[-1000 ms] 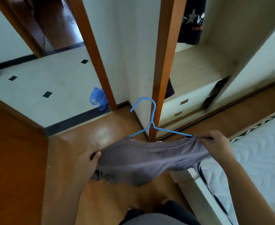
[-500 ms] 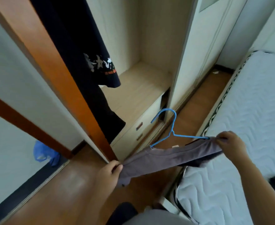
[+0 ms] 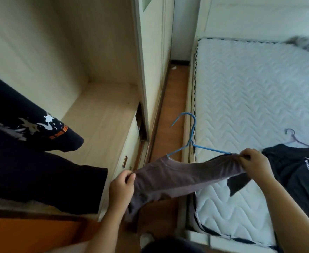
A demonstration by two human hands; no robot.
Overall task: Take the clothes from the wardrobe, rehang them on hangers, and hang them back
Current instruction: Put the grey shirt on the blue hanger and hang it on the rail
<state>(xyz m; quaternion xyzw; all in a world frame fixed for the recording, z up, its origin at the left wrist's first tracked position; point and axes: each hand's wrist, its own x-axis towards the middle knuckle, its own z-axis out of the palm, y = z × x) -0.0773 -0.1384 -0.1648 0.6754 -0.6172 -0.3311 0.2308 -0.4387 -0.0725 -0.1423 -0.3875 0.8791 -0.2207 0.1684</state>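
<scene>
No legible txt: white logo on black top (image 3: 295,172) & print on hanging dark garment (image 3: 31,161) too blurry

- the person's left hand (image 3: 121,187) and right hand (image 3: 254,164) are showing bare, with rounded fingers and short nails.
- the left forearm (image 3: 104,229) is running uncovered all the way to the frame's lower edge.
- the right forearm (image 3: 292,216) is likewise showing bare down to the lower right corner.
- dark clothing (image 3: 170,246) is filling the bottom centre at the person's body, its cut too blurred to tell.
- a pale rounded toe (image 3: 146,238), foot or shoe, is peeking out just left of it.
</scene>
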